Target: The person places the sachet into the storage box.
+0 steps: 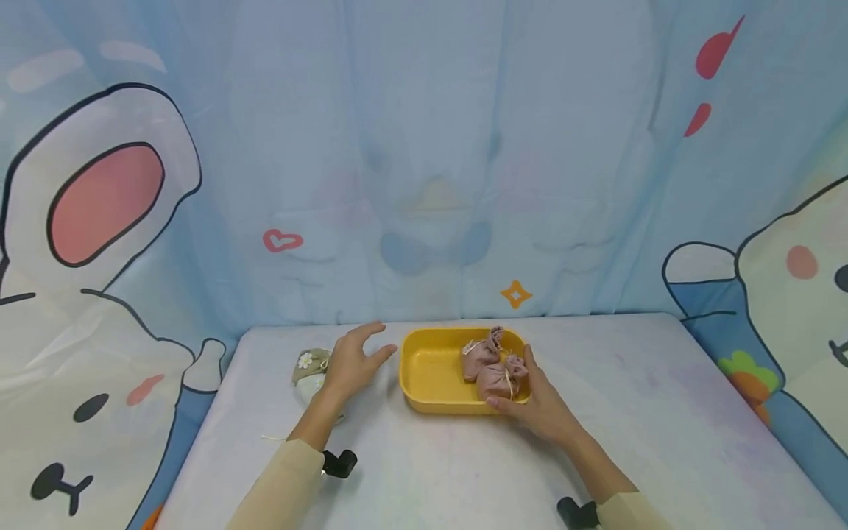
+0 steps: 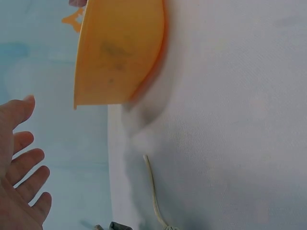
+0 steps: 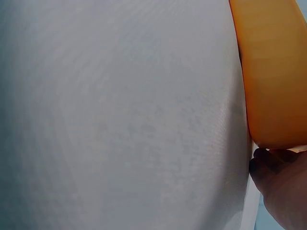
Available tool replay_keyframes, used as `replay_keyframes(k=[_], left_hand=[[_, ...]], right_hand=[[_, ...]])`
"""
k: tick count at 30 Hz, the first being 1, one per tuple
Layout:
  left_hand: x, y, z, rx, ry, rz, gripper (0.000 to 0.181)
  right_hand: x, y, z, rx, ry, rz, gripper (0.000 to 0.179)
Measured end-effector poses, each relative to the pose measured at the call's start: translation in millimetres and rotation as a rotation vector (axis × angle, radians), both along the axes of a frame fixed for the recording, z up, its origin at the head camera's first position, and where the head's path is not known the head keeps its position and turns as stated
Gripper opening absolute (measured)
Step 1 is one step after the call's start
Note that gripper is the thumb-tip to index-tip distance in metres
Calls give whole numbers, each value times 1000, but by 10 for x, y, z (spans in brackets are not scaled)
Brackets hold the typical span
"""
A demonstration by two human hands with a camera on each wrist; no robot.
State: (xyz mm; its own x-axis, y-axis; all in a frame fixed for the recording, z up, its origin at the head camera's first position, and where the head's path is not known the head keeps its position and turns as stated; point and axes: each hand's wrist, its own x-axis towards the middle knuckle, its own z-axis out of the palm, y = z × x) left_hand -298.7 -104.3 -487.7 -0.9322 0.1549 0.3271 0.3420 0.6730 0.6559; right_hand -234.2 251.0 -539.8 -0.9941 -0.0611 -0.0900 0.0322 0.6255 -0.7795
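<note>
A yellow plastic tray stands on the table, holding two dusty-pink drawstring pouches at its right end. My right hand grips the tray's right end, thumb at the front side; in the right wrist view its fingers curl against the lower edge of the tray. My left hand is apart from the tray's left end, holding nothing. The left wrist view shows that hand with fingers spread. Left of it lie a green pouch with a white flower and a pale pouch, partly hidden by the arm.
The table has a pale cloth top. A thin cord lies near the left hand in the left wrist view. Behind the table hangs a light-blue printed curtain. Black wrist mounts sit on both forearms.
</note>
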Motion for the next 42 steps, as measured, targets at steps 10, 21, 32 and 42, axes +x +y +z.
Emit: replay_keyframes(k=[10,21,32,42], left_hand=[[40,-126,9,27,-21,10,52],[90,-533,-34,45,-78,96,53],[85,-748,-183,25,-164,172,53],[70,-801,-253,-8,-200,217,63]], right_hand=[[-7,22,-8,-3,21,7,134],[-13,18,1,-2,26,9,134],[-8,26,-6,-7,29,17,133],[5,20,-3,6,21,12,134]])
